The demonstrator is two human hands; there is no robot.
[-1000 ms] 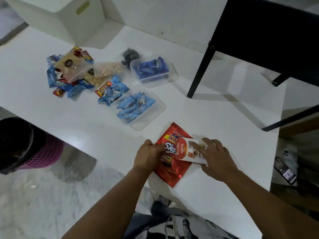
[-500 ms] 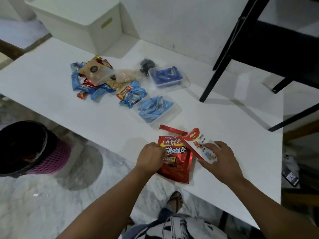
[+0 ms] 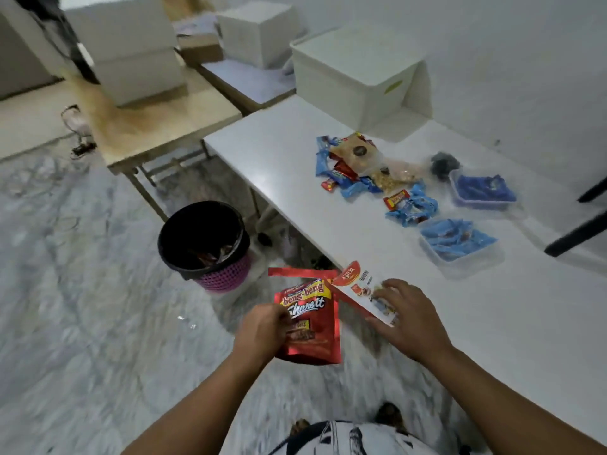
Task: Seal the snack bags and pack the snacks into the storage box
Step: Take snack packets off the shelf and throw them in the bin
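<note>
My left hand grips a red Beng-Beng snack bag and holds it off the table's near edge, above the floor. Its torn top strip sticks out to the left. My right hand rests with spread fingers on a white and red Astor packet lying at the table edge. A white lidded storage box stands at the far end of the white table. Loose blue and red wrapped snacks and clear bags of snacks lie in front of it.
Two clear tubs hold blue wrapped snacks. A black bin in a pink basket stands on the floor left of the table. A wooden table with white boxes is further left. Black chair legs reach in at right.
My left hand has lifted the red bag off the table and carried it left past the edge. My head has turned left, bringing the bin and storage box into view.
</note>
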